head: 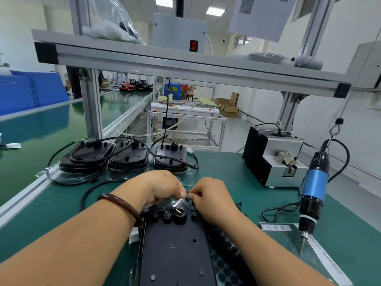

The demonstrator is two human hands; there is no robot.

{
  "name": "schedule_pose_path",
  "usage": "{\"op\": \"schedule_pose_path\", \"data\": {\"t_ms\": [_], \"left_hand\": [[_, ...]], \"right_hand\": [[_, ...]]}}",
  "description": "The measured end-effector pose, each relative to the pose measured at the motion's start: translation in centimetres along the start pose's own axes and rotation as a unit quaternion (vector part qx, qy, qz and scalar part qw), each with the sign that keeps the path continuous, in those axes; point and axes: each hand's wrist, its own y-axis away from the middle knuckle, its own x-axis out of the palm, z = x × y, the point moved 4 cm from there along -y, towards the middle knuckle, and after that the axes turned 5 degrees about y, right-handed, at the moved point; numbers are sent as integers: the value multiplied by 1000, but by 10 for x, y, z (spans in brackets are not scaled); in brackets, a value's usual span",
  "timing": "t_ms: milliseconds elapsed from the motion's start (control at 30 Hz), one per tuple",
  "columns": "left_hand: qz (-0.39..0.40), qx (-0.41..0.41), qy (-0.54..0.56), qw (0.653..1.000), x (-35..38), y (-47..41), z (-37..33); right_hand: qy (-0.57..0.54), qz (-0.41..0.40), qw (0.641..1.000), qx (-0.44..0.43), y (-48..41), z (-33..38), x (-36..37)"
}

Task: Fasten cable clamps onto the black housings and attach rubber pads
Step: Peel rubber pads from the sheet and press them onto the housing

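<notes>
**Both grips on the film at the housing's far end**

The black housing (177, 250) lies flat on the green desk (247, 182) directly before you, its long axis running away from you. At its far end are a round black fitting and several small bosses. Your left grip (162, 188) and right grip (210, 195) meet just above that end. The fingers of each are curled and clamped on a piece of clear film (181, 200), and your thumbs nearly touch. A dark bracelet (121, 205) circles your left wrist.

A sheet of round black pads (224, 263) lies against the housing's right edge, under your right forearm. Farther right lies a flat clear bag (288, 236) bearing a label; you cannot tell its contents. The tip of a hanging blue screwdriver (314, 193) stands over it. Behind the screwdriver sits a grey and black feeder box (272, 159).

Three more housings (128, 156) with attached cables stand in a row along the desk's far edge. On the overhead shelf (185, 60) are clear bags (115, 23) with dark items inside. A blue crate (31, 89) stands far left, its contents out of sight.
</notes>
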Motion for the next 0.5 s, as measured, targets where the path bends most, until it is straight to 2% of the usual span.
{"op": "schedule_pose_path", "data": {"t_ms": [200, 500], "left_hand": [[-43, 70, -14, 996, 3, 3, -5], [-68, 73, -15, 995, 2, 4, -6]], "right_hand": [[43, 11, 998, -51, -1, 5, -6], [105, 46, 988, -107, -3, 12, -9]]}}
